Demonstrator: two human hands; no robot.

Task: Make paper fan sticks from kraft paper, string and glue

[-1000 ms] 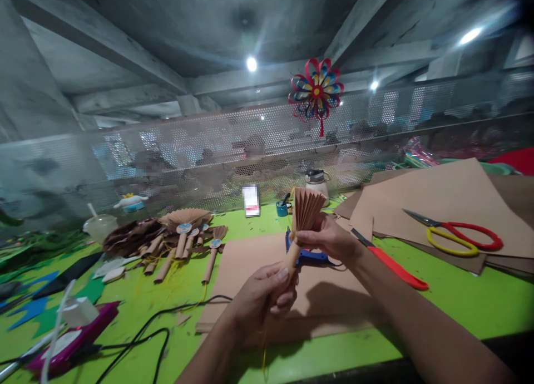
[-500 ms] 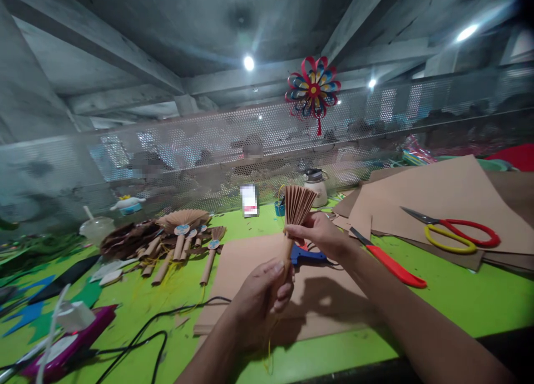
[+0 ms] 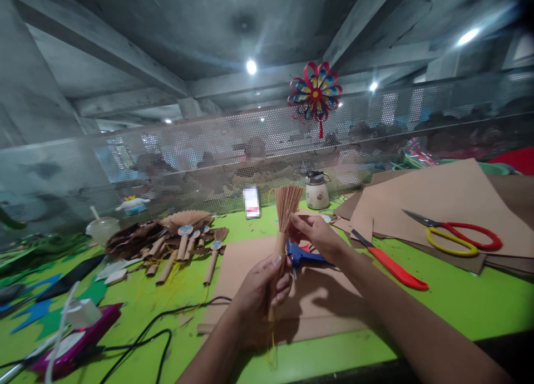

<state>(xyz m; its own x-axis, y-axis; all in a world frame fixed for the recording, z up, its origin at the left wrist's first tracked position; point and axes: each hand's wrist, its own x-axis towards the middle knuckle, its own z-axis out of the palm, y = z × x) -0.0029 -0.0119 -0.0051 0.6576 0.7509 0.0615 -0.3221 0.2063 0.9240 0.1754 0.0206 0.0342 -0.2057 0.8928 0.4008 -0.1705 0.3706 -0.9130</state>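
Here, the left grip (image 3: 266, 285) clasps the pleated paper fan (image 3: 287, 202); whether the right grip (image 3: 317, 235), just above, pinches is unclear.

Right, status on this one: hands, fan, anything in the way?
Left hand gripping pleated paper fan near upright by its tube handle. Right hand at the fan's right side, contact unclear. Blue glue gun just behind, seemingly not blocking.

The fan (image 3: 287, 203) in the left hand (image 3: 265, 286) is brown; the glue gun (image 3: 306, 257) by the right hand (image 3: 316, 234) is blue, the desk (image 3: 463, 306) beneath lime green.
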